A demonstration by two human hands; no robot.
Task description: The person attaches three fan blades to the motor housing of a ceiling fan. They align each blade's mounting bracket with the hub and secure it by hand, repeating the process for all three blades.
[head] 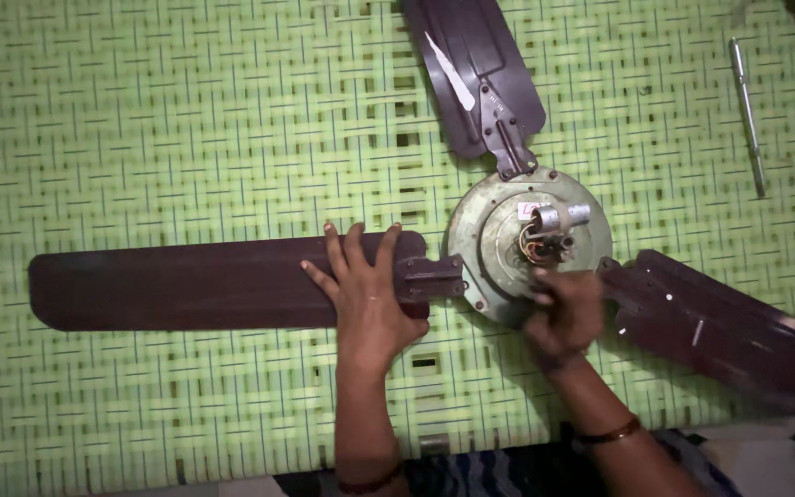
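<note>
We saw a ceiling fan lying flat on a green woven mat [140, 120], its round motor housing [482, 241] right of centre, pale green and worn. A small white label with a red mark [533, 210] sat on the hub, just beside a short metal stub [558, 217] and a knot of coloured wires [540, 248]. Three dark brown blades spread from the housing: the left blade [177, 283] ran out toward the left edge, the far blade [471, 64] carried a white streak and ran off the far edge, and the right blade [729, 331] slanted off to the near right.

Our left hand [367, 294] lay open, fingers spread, pressed flat on the left blade just beside its metal bracket [432, 277]. Our right hand [563, 313] was blurred at the near rim of the housing, fingers curled together, though we could not tell what it gripped.

A thin metal rod [747, 115] lay well apart at the far right. The mat stretched bare across the far left and near left, with striped cloth [508, 469] along the near edge.
</note>
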